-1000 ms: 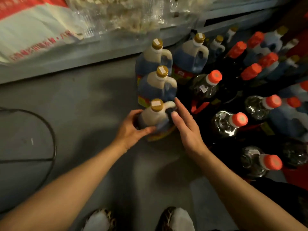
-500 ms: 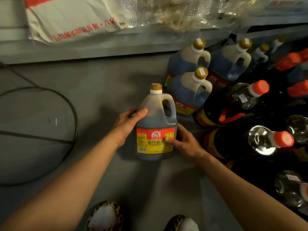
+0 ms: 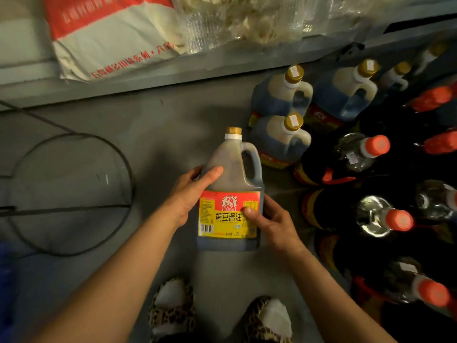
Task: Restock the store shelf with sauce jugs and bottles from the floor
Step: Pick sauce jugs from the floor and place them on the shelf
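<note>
Head view: left hand (image 3: 188,196) and right hand (image 3: 272,224) each grip one sauce jug (image 3: 230,194).

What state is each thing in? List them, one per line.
Held jug: lifted in both hands, capped, label facing the camera.
Left hand: grips the jug's side.
Right hand: grips the jug's label edge.
Gold-capped jugs: upright on the floor, capped.
Red-capped bottles: upright on the floor, capped.
White sack: lying on the shelf.
</note>
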A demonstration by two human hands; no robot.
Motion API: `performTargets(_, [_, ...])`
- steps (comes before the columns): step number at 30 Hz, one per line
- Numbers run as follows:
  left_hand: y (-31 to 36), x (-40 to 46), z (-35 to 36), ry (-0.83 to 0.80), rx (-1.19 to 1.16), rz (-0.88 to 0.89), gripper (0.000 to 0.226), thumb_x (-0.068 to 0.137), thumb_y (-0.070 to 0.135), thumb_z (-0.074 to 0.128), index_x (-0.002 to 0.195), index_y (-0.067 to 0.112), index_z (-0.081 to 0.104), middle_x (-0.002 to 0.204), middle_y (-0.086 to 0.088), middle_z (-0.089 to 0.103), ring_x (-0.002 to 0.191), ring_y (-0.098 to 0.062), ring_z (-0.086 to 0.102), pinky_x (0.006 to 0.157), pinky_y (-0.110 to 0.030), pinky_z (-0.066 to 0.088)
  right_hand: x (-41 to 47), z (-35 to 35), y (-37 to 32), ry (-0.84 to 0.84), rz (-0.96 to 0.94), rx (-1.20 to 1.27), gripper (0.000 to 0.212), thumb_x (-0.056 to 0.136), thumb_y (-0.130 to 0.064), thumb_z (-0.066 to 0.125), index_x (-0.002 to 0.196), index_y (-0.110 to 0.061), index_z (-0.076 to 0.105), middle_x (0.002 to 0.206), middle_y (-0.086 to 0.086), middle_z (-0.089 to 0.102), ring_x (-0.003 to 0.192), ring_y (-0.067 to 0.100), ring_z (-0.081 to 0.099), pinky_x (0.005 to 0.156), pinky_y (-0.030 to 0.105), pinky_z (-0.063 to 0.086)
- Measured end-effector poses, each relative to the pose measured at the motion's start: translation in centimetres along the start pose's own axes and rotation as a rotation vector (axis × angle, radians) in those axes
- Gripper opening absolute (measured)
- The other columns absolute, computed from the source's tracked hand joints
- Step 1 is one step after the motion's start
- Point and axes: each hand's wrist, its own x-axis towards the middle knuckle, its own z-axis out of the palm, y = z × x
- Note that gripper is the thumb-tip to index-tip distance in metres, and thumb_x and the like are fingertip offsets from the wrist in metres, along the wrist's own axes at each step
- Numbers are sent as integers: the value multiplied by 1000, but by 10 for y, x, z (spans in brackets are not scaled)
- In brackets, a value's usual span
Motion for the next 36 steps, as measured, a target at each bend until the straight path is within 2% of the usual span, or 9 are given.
performTargets(3, [36, -54, 5, 15, -21, -49, 70, 62, 63, 79, 121, 29, 66, 98, 4, 78, 89, -17, 75, 92, -40, 56, -52, 10, -46, 3, 38, 40, 45, 85, -10, 72, 130, -9, 63, 113, 8, 76, 103, 26, 74, 79, 32, 60])
performTargets(6, [84, -116, 10, 19, -42, -59, 64, 63, 64, 78, 116, 29, 67, 98, 5, 78, 91, -17, 74, 96, -43, 55, -111, 19, -106, -6, 50, 53, 35, 89, -6, 67, 124, -11, 65, 107, 8, 78, 95, 24, 76, 75, 31, 61])
performTargets(12, [213, -249, 17, -43, -13, -41, 56, 68, 57, 76, 114, 28, 66, 99, 2, 78, 91, -19, 74, 95, -45, 55, -230, 43, -244, 21, 25, 14, 50, 82, -18, 74, 130, -11, 64, 113, 13, 75, 105, 33, 73, 84, 45, 61])
performTargets(21, [424, -455, -2, -80, -13, 139, 70, 59, 47, 85, 121, 23, 64, 105, -2, 77, 97, -22, 73, 94, -42, 55, -388, 98, -471, -112, -176, -130, 31, 92, -5, 67, 124, -5, 66, 99, 6, 79, 89, 19, 77, 68, 25, 60])
performTargets(23, [462, -485, -14, -37, -33, 207, 70, 59, 46, 84, 122, 23, 64, 106, -2, 77, 95, -20, 74, 87, -37, 57, -405, 119, -513, -147, -240, -160, 30, 92, -6, 67, 122, -7, 67, 100, 6, 79, 89, 20, 77, 69, 26, 60])
performTargets(27, [529, -532, -48, 36, -77, 330, 43, 75, 34, 80, 114, 21, 66, 88, 0, 77, 73, -12, 73, 60, -23, 55, -421, 171, -582, -206, -366, -207, 43, 83, -18, 74, 124, -9, 66, 104, 9, 78, 94, 24, 76, 73, 30, 60])
performTargets(31, [585, -564, -97, 89, -66, 450, 52, 69, 36, 84, 116, 22, 66, 94, -2, 78, 81, -16, 75, 71, -28, 57, -434, 231, -632, -250, -460, -213, 48, 73, -29, 78, 119, -20, 68, 102, 2, 79, 92, 19, 76, 70, 27, 59])
performTargets(34, [620, -578, -135, 113, -55, 529, 48, 74, 31, 85, 118, 22, 66, 98, -2, 78, 85, -19, 76, 72, -31, 59, -434, 271, -661, -305, -540, -202, 37, 74, -25, 76, 111, -21, 70, 100, 5, 79, 89, 20, 76, 68, 26, 59])
performTargets(36, [642, -581, -159, 109, -40, 580, 58, 67, 32, 89, 120, 21, 66, 102, -4, 77, 92, -23, 75, 86, -39, 59, -430, 296, -680, -321, -598, -220, 38, 77, -22, 76, 114, -18, 70, 102, 8, 79, 94, 26, 76, 70, 29, 60])
